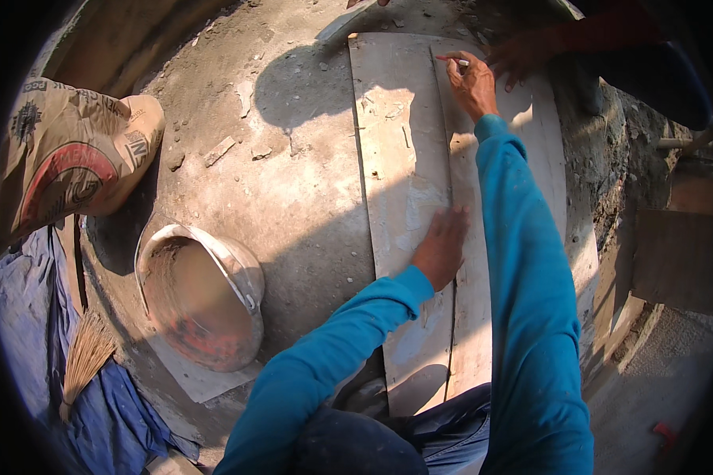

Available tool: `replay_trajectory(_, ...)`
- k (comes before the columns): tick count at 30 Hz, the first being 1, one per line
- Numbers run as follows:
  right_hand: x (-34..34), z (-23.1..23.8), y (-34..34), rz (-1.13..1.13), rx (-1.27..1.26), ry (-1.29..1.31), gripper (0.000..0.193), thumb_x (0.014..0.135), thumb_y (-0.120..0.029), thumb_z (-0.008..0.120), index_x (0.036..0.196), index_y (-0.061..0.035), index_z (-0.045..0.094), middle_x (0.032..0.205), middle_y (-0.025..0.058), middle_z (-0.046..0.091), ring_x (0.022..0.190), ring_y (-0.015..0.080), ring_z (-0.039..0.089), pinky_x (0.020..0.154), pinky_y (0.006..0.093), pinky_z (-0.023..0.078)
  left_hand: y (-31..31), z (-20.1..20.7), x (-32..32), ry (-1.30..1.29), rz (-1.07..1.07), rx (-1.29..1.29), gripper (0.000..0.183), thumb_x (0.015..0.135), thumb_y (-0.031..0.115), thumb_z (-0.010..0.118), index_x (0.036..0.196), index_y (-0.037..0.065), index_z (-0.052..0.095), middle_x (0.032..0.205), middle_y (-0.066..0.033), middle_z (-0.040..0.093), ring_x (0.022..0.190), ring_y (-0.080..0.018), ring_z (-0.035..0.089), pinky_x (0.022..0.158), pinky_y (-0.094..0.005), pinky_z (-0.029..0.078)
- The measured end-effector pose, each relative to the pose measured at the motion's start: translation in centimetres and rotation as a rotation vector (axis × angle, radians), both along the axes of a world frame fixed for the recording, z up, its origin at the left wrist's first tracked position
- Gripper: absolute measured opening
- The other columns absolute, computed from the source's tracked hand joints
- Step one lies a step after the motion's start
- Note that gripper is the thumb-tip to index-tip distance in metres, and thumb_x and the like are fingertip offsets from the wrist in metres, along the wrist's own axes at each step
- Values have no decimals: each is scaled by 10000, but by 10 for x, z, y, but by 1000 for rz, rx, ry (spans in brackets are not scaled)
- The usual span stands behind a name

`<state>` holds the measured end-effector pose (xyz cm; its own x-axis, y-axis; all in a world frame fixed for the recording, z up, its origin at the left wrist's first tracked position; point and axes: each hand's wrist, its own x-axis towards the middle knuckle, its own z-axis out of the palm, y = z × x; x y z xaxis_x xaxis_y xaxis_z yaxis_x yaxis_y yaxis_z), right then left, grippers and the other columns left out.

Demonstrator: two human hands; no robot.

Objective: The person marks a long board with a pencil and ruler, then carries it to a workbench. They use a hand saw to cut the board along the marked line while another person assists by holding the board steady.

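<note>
- The right hand [473, 85] pinches a slim red-and-white marking stick [444, 58], perhaps a pen or pencil, between thumb and fingers above the far end of the boards.
- The left hand [442, 247] rests nearer, its fingers extended and close together on the wood near the seam.
- The two long, pale, flat wooden boards, a left board [388, 229] and a right board [474, 332], lie lengthwise before the person with a dark seam between them.
- The boards look stiff, awkward through length rather than weight, and dry, with scuffed patches; both long edges would make the surest hold. The stick seems light and rigid, best gripped close to its tip.
- A co-worker's hand [519, 63] reaches in from the far right, its fingers spread at the right board.
- Below is rough, dusty ground [309, 190], part sunlit, part shadowed.
- To the left stand a dirty round bucket [245, 265] and a brown paper sack [71, 158]; nearer lie a straw broom [87, 356] and crumpled blue cloth [28, 277].
</note>
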<state>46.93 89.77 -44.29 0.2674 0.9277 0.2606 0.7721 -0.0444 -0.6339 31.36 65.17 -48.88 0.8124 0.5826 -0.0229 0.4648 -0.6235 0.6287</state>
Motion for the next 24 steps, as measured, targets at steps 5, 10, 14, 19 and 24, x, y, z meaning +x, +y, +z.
replay_trajectory(5, 2, -11, 22, 71, -5, -32, 222, 937, -189, 591, 1054, -65, 734, 932, 214, 718, 866, 325, 708, 805, 392, 546, -3, -10, 2, -2, 26, 37, 601, 914, 119, 512, 1462, -90, 377, 1593, -222, 248, 1496, -374, 182, 1225, -529, 154)
replay_trajectory(10, 9, -27, 50, 118, 12, -217, 245, 947, -212, 601, 1059, -37, 730, 922, 242, 704, 844, 369, 695, 773, 416, 539, -8, -12, 7, 146, 10, 153, 695, 948, 273, 576, 1493, -76, 324, 1612, -214, 204, 1508, -366, 144, 1233, -529, 131)
replay_trajectory(14, 11, -36, 67, 186, 17, -383, 239, 939, -211, 594, 986, -9, 712, 914, 259, 686, 861, 404, 679, 778, 452, 530, -6, -2, 9, 161, -13, 123, 647, 942, 194, 523, 1496, -74, 326, 1614, -214, 205, 1506, -361, 156, 1232, -534, 132)
replay_trajectory(19, 13, -19, 92, 277, -42, -530, 254, 910, -204, 581, 888, 31, 674, 908, 282, 656, 863, 450, 648, 766, 479, 529, -7, 5, 11, 200, -3, 175, 627, 920, 125, 469, 1498, -74, 331, 1622, -210, 196, 1507, -376, 155, 1226, -557, 130)
replay_trajectory(24, 9, 12, 75, 317, -424, -379, 283, 868, -239, 552, 817, -19, 722, 589, 152, 643, 628, 289, 700, 719, 398, 568, -4, 2, 8, 274, -65, 144, 631, 927, 128, 461, 1507, -70, 314, 1633, -208, 165, 1512, -377, 141, 1225, -559, 124)
